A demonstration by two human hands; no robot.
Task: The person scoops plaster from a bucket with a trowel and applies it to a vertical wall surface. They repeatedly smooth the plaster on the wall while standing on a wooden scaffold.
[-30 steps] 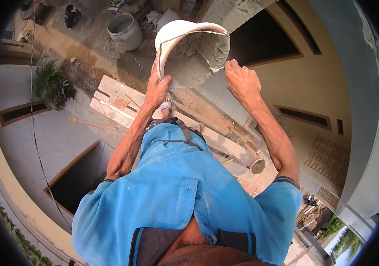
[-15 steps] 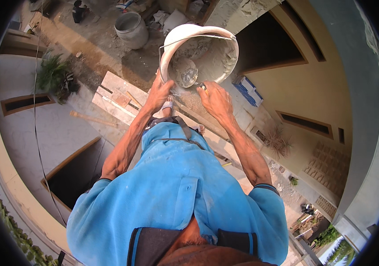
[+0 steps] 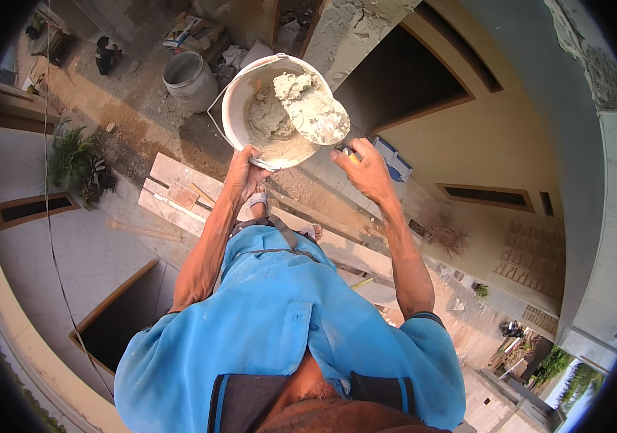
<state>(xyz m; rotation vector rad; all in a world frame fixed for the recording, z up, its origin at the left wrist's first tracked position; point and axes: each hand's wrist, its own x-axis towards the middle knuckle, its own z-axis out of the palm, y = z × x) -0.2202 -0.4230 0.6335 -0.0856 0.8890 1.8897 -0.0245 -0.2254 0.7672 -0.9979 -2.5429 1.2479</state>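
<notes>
A white, mortar-smeared bucket (image 3: 240, 115) with a wire handle is held up ahead of me, tilted so its inside shows. My left hand (image 3: 243, 171) grips the bucket's lower rim. My right hand (image 3: 362, 169) is closed on the yellow handle of a trowel, whose blade (image 3: 319, 119) lies over the bucket's mouth, piled with pale grey-beige wet mortar. More mortar sits inside the bucket. My sandalled feet are on wooden planks (image 3: 168, 186) below, partly hidden by my blue shirt and clothing.
A large grey drum (image 3: 188, 90) stands on the dirt ground far below, with sacks, rubble and a crouching person (image 3: 106, 56) nearby. Rough plastered beam (image 3: 351, 36) above right; beige wall (image 3: 503, 144) with windows on the right; white wall, cable and plants on the left.
The bucket has shifted left and turned more toward me. My right hand first moved to its mouth; now the trowel is raised out with a heap of mortar on it.
</notes>
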